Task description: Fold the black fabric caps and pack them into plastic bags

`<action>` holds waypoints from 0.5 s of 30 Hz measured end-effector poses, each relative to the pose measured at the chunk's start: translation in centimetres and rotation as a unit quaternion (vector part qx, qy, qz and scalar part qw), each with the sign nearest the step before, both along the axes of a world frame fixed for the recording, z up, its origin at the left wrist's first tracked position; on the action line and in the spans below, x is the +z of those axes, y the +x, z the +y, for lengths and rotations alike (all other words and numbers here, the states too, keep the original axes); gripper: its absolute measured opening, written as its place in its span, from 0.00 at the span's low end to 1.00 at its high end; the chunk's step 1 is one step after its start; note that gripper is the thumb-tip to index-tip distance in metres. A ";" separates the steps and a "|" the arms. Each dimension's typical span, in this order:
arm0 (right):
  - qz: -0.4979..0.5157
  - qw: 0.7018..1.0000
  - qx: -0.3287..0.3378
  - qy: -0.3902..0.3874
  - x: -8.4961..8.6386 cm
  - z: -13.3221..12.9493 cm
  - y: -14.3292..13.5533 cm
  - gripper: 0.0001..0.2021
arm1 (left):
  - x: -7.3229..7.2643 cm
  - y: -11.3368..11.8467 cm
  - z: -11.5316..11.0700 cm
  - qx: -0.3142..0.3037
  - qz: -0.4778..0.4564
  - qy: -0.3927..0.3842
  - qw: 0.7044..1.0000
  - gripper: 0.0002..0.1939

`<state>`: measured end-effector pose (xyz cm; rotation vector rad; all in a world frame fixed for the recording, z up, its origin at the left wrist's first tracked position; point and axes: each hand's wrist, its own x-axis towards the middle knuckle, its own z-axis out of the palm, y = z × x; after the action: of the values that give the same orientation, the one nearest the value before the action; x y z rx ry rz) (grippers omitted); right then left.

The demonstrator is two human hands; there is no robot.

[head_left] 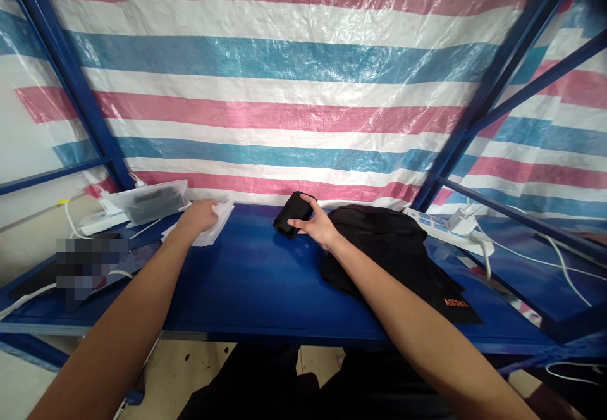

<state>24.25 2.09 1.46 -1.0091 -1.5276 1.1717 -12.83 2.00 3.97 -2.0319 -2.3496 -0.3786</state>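
Observation:
My right hand grips a small folded black cloth bundle near the shelf's back edge, thumb on the near side and fingers over the far side. To the left, my left hand is closed at a stack of thin white sheets; its fingertips are hidden. Whether the sheets are paper or plastic, I cannot tell. A larger black garment with orange lettering at its corner lies just right of the bundle, partly under my right forearm.
The blue metal shelf has posts at both sides and a striped plastic sheet behind. Power strips with white cables lie at right and left. A translucent pouch stands at back left, near dark flat items.

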 end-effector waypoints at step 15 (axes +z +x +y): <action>0.004 1.000 0.022 0.003 -0.3 0.0 -0.1 0.49 | 2.1 1.4 -1.3 -0.026 -0.056 0.174 0.983 0.29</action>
<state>24.10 2.06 1.18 -0.9699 -1.5535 1.1995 -11.41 0.75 6.07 -1.9509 -2.1030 -0.8585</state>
